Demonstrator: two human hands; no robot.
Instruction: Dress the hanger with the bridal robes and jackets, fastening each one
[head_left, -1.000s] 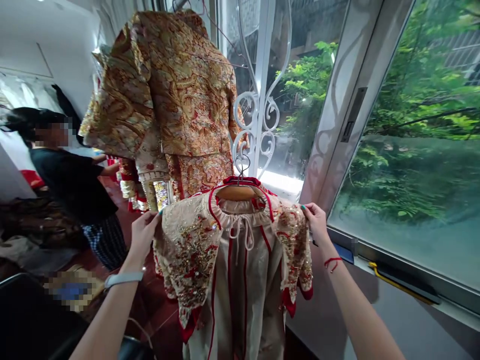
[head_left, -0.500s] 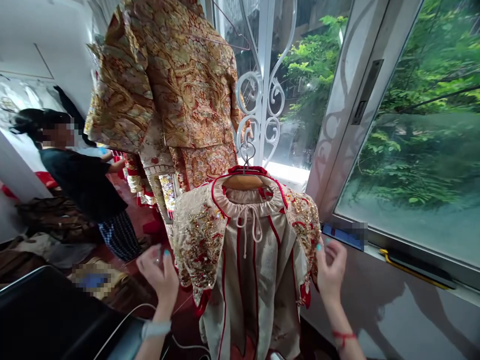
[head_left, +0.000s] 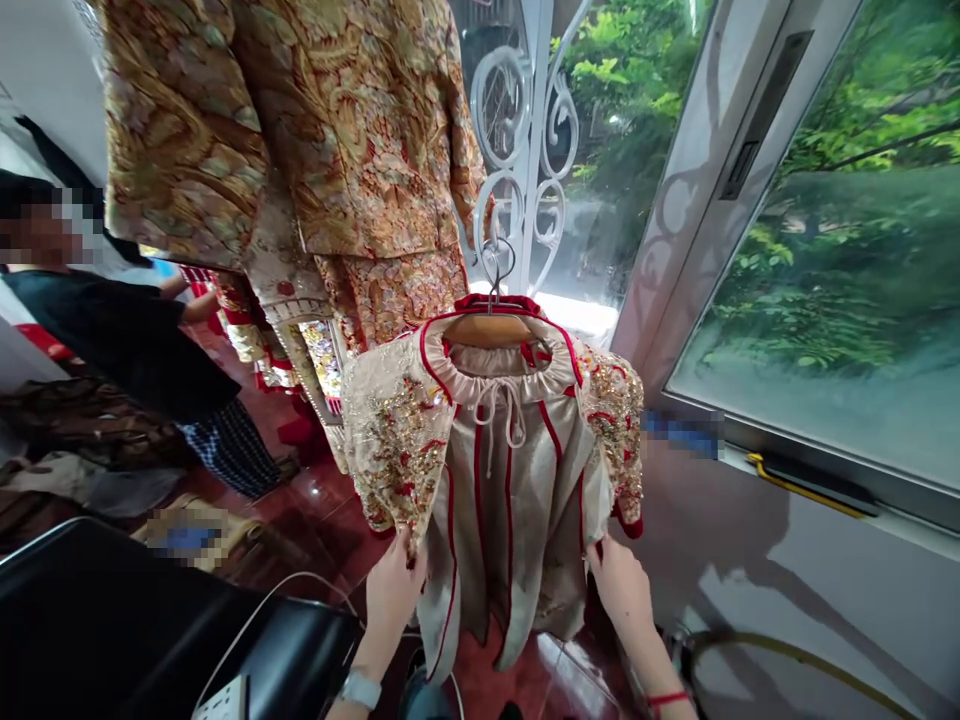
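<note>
In front of me a cream garment (head_left: 491,490) with red piping and a drawstring bow at its gathered neck hangs from a wooden hanger (head_left: 491,332). Gold beads and sequins cover its left front panel (head_left: 401,440) and its right shoulder (head_left: 616,425). My left hand (head_left: 394,588) is closed, pinching the lower tip of the beaded left panel. On the other side, my right hand (head_left: 621,590) pinches the lower edge of the right front panel, with the fingertips partly hidden by the cloth.
Behind hangs a gold brocade jacket (head_left: 360,150). White scrollwork (head_left: 502,110) and a window (head_left: 847,260) stand at the right, with a black and yellow tool (head_left: 814,485) on the sill. Another person (head_left: 112,340) handles garments at the left. A black surface (head_left: 150,620), cable and power strip (head_left: 223,700) lie lower left.
Both hands have come down and inward from beside the garment and taken hold of its front panels' lower edges. The view has tipped downward, and the lining shows more open.
</note>
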